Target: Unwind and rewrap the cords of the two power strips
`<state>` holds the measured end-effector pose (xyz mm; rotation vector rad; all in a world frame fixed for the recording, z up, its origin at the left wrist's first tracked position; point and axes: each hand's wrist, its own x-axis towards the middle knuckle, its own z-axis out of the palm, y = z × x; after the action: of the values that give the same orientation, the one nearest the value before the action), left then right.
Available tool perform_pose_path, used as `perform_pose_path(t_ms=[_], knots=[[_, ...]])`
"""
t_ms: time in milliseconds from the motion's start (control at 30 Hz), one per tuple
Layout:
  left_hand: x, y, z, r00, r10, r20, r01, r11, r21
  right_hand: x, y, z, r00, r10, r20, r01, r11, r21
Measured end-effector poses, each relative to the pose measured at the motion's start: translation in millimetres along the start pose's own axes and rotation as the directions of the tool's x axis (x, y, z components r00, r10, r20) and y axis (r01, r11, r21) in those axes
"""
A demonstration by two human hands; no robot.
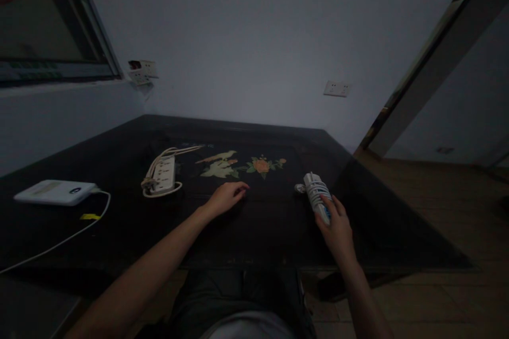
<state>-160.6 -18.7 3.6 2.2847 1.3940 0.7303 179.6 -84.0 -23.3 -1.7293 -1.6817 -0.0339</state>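
Observation:
My right hand (338,225) grips the near end of a white power strip (317,190) at the right of the dark table. The strip's grey cord is wound around its body, and its plug (299,188) lies beside it on the left. My left hand (226,197) rests on the tabletop near the middle, fingers loosely bent and apart, holding nothing. Farther left lies a second white power strip (164,174), its sockets facing up and its beige cord looped about it. Painted birds and flowers decorate the table just beyond my left hand.
At the table's (262,233) left side lies a white power bank (59,193) with a white cable (104,211) running off the near left edge. A yellow tag (90,216) sits near that cable. The wall behind carries a socket plate (336,88) and loose outlets (142,71).

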Motion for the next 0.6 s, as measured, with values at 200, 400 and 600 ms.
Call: perform_pose_path(t_ms=[200,400,600], knots=[[-0.1,1.5,1.1,1.0,-0.008,0.004,0.007,0.999,0.048,3.4,-1.8,5.9,1.0,-0.022,-0.022,0.021,0.999,-0.043],[-0.7,3.6,1.1,1.0,-0.002,-0.003,0.002,0.999,0.05,3.6,0.2,7.5,0.999,-0.031,-0.037,0.029,0.998,-0.06],[-1.5,3.2,0.6,1.0,0.021,-0.017,-0.02,0.998,0.053,2.6,-0.8,5.2,0.986,-0.075,-0.148,0.077,0.997,0.01]])
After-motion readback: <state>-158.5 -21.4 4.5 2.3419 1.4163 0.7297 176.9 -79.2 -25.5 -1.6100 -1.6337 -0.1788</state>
